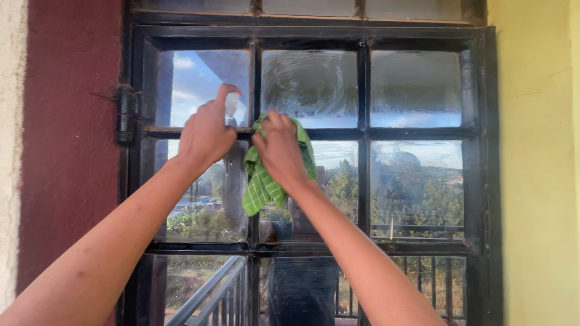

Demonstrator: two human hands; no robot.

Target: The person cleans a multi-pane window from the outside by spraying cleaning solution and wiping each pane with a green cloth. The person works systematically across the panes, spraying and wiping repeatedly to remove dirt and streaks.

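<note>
Hands work at the window (362, 90): right hand (279, 151) is closed on a green cloth (261, 184) against the frame, left hand (207, 134) just beside it grips a spray bottle (231, 105).

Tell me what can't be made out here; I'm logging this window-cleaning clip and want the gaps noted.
Head view only:
- Item in the left hand: mostly hidden by its fingers, kind unclear.
- Green checked cloth: upper part covered by the right hand, so the grip is unseen.
- Top middle pane: smeared white, nothing visible through it.
- Window frame: bottom cut off by the picture edge.
- Both arms: cut off at the lower edge.
</note>
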